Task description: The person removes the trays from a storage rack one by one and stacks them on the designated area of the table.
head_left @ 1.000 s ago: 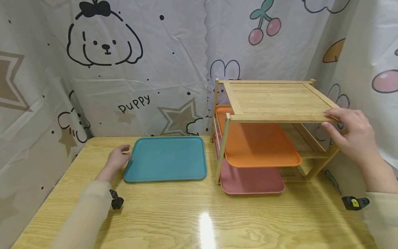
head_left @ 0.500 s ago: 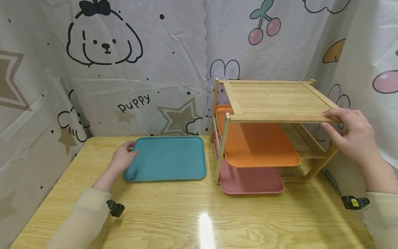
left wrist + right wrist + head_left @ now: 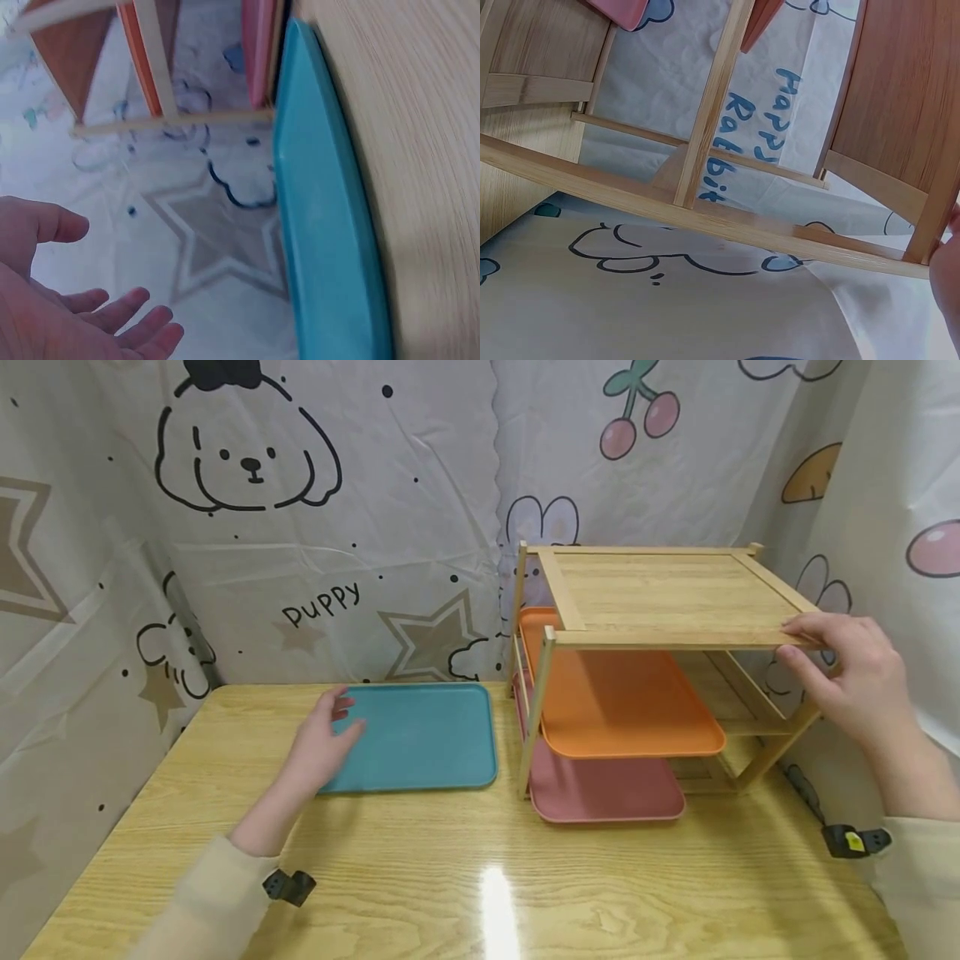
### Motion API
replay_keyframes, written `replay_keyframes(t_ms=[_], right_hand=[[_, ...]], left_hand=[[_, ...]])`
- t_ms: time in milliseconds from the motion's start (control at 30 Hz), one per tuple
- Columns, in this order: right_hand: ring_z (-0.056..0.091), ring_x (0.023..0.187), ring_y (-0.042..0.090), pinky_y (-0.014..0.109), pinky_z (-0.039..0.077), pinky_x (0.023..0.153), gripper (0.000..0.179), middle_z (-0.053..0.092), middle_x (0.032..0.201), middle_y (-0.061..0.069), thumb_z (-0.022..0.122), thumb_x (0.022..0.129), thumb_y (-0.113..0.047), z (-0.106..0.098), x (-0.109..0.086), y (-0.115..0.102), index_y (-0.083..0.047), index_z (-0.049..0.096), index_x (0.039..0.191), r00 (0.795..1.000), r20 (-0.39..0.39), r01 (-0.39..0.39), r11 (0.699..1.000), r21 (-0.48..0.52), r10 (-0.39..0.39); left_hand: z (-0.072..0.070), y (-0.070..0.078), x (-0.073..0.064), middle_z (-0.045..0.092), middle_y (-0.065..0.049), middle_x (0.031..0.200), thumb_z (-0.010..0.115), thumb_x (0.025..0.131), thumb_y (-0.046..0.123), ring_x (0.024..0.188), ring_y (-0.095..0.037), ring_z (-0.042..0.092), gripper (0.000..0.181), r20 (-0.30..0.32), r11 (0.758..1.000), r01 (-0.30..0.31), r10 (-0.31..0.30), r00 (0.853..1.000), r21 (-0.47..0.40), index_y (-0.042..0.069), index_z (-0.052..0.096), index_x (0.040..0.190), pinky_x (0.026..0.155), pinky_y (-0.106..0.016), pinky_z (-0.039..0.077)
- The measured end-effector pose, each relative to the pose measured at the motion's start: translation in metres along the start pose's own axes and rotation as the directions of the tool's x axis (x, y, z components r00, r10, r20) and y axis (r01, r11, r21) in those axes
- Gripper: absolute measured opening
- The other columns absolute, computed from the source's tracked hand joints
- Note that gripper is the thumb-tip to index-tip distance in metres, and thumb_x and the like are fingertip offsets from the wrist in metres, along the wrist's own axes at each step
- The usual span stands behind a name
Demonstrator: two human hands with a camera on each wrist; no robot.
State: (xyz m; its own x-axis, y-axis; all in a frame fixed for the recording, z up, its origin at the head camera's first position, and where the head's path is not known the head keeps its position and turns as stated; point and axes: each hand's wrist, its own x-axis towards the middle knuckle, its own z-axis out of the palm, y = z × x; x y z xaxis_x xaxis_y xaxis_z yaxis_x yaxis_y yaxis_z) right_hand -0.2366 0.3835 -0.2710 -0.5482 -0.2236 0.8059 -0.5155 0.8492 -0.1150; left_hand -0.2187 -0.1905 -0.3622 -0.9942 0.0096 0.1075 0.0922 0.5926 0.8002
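Note:
A teal tray (image 3: pixel 420 735) lies flat on the wooden table, left of a tiered wooden rack (image 3: pixel 675 593). My left hand (image 3: pixel 322 743) hovers over the tray's left end, thumb and fingers spread apart; the left wrist view shows nothing between them. At the rack's front right corner, my right hand (image 3: pixel 855 668) grips the top shelf's edge between thumb and fingers. An orange tray (image 3: pixel 630 710) sits on the middle level, its front jutting out. Below it a pink tray (image 3: pixel 607 789) rests on the lowest level, also sticking out in front.
Printed sheets (image 3: pixel 420 527) hang behind the table (image 3: pixel 405 877) and along both sides. The rack's posts and slanted right leg (image 3: pixel 776 752) frame the shelves. A dark object (image 3: pixel 804 789) lies near the right sheet.
My left hand has moved right and up from the teal tray's left edge to above its left end. The right hand keeps its grip on the rack. The head view has tilted slightly down.

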Motion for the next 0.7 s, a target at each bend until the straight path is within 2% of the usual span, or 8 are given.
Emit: replay_keyframes(t_ms=[67, 133, 200, 233, 367, 433, 567, 700], right_hand=[[0.046, 0.090, 0.031, 0.016, 0.025, 0.082, 0.036, 0.064, 0.102, -0.007, 0.063, 0.089, -0.034, 0.000, 0.000, 0.001, -0.001, 0.064, 0.104, 1.000, 0.001, -0.004, 1.000, 0.004, 0.004], [0.046, 0.089, 0.030, 0.016, 0.025, 0.082, 0.037, 0.057, 0.106, -0.025, 0.063, 0.089, -0.034, 0.000, 0.001, 0.001, -0.001, 0.065, 0.104, 1.000, 0.000, -0.005, 1.000, 0.010, 0.005], [0.046, 0.089, 0.030, 0.016, 0.025, 0.082, 0.037, 0.050, 0.109, -0.033, 0.063, 0.089, -0.034, 0.000, 0.001, 0.001, -0.001, 0.065, 0.104, 1.000, -0.002, -0.006, 1.000, 0.013, 0.006], [0.046, 0.089, 0.031, 0.016, 0.025, 0.082, 0.037, 0.050, 0.110, -0.033, 0.063, 0.089, -0.034, 0.001, 0.001, 0.001, -0.001, 0.065, 0.104, 1.000, -0.003, -0.004, 1.000, 0.014, 0.004], [0.047, 0.090, 0.033, 0.016, 0.025, 0.083, 0.038, 0.063, 0.108, -0.009, 0.063, 0.089, -0.035, 0.002, 0.002, 0.001, 0.000, 0.065, 0.102, 1.000, -0.009, -0.002, 1.000, 0.012, 0.002], [0.047, 0.090, 0.034, 0.016, 0.026, 0.083, 0.038, 0.064, 0.105, -0.003, 0.063, 0.089, -0.035, 0.002, 0.002, 0.001, 0.001, 0.065, 0.102, 1.000, -0.011, -0.002, 1.000, 0.014, 0.002], [0.048, 0.090, 0.034, 0.017, 0.026, 0.083, 0.039, 0.064, 0.101, -0.004, 0.063, 0.089, -0.035, 0.003, 0.001, 0.001, 0.001, 0.064, 0.103, 1.000, -0.013, -0.007, 1.000, 0.014, 0.007], [0.048, 0.090, 0.035, 0.018, 0.026, 0.083, 0.038, 0.064, 0.097, 0.011, 0.063, 0.089, -0.034, 0.003, 0.002, 0.001, 0.001, 0.065, 0.103, 1.000, -0.012, -0.005, 1.000, 0.010, 0.005]], left_hand=[[0.005, 0.007, -0.006, 0.040, -0.021, 0.141, 0.052, 0.096, 0.019, 0.130, -0.039, 0.036, 0.063, -0.014, 0.999, -0.033, 0.033, 0.999, -0.022, 0.002, 0.019, 0.148, 0.103, -0.054, 0.034], [0.011, 0.014, -0.011, 0.043, -0.018, 0.140, 0.054, 0.095, 0.021, 0.129, -0.036, 0.038, 0.065, -0.030, 0.997, -0.066, 0.065, 0.997, -0.045, 0.005, 0.020, 0.148, 0.102, -0.053, 0.035], [0.017, 0.019, -0.018, 0.045, -0.015, 0.138, 0.057, 0.094, 0.024, 0.128, -0.033, 0.040, 0.068, -0.044, 0.993, -0.096, 0.093, 0.995, -0.064, 0.008, 0.020, 0.148, 0.101, -0.052, 0.037], [0.021, 0.022, -0.021, 0.046, -0.014, 0.138, 0.059, 0.093, 0.025, 0.128, -0.032, 0.041, 0.070, -0.050, 0.991, -0.111, 0.108, 0.993, -0.071, 0.009, 0.020, 0.149, 0.101, -0.051, 0.038], [0.038, 0.035, -0.034, 0.048, -0.009, 0.136, 0.065, 0.089, 0.029, 0.126, -0.027, 0.045, 0.073, -0.078, 0.979, -0.178, 0.171, 0.982, -0.094, 0.014, 0.024, 0.148, 0.098, -0.047, 0.042], [0.047, 0.042, -0.040, 0.048, -0.006, 0.135, 0.067, 0.088, 0.030, 0.124, -0.024, 0.046, 0.073, -0.086, 0.971, -0.212, 0.203, 0.975, -0.113, 0.017, 0.026, 0.147, 0.096, -0.045, 0.043], [0.064, 0.054, -0.050, 0.047, 0.000, 0.134, 0.070, 0.085, 0.030, 0.123, -0.020, 0.047, 0.074, -0.087, 0.950, -0.268, 0.256, 0.963, -0.163, 0.023, 0.027, 0.146, 0.095, -0.042, 0.044], [0.079, 0.064, -0.058, 0.047, 0.003, 0.133, 0.071, 0.085, 0.027, 0.121, -0.018, 0.048, 0.076, -0.073, 0.930, -0.306, 0.297, 0.952, -0.206, 0.028, 0.026, 0.146, 0.093, -0.042, 0.045]])
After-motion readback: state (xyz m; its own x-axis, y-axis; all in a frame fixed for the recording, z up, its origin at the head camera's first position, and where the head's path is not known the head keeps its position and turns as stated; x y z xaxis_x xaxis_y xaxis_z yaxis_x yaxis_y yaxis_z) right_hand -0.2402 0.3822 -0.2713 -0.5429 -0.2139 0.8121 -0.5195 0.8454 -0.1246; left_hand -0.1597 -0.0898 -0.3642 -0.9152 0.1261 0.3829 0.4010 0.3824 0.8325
